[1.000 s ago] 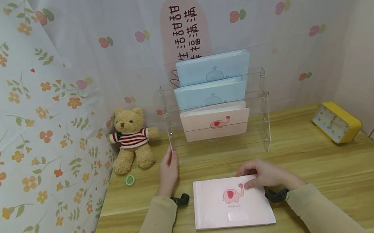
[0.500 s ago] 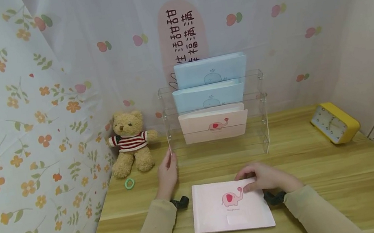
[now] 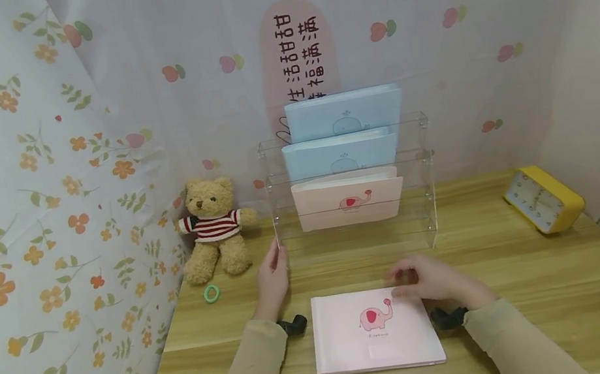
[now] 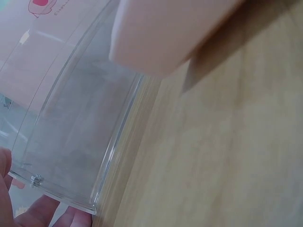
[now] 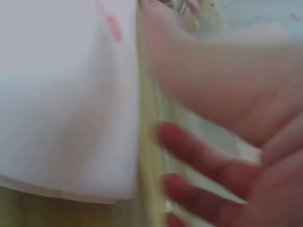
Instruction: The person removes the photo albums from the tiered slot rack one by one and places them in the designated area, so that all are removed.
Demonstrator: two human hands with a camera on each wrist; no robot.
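Observation:
A pink booklet (image 3: 377,349) with an elephant printed on its cover lies flat on the wooden table. My right hand (image 3: 432,284) hovers at its upper right corner; in the right wrist view the loosely bent fingers (image 5: 203,156) are apart from the booklet's edge. Behind it stands a clear acrylic rack (image 3: 361,249). My left hand (image 3: 272,282) holds the rack's left side near the bottom, thumb on one side of the panel and fingers on the other. In the rack's tiers stand a pink elephant booklet (image 3: 327,205) and two blue whale booklets (image 3: 313,158).
A teddy bear (image 3: 215,227) in a striped sweater sits left of the rack, with a small green ring (image 3: 211,294) in front of it. On the right stands a yellow alarm clock (image 3: 543,199). Patterned cloth (image 3: 30,212) hangs at the left and back of the table.
My right hand has drawn slightly right and its fingers have come off the booklet's top edge. The left hand stays at the rack's side.

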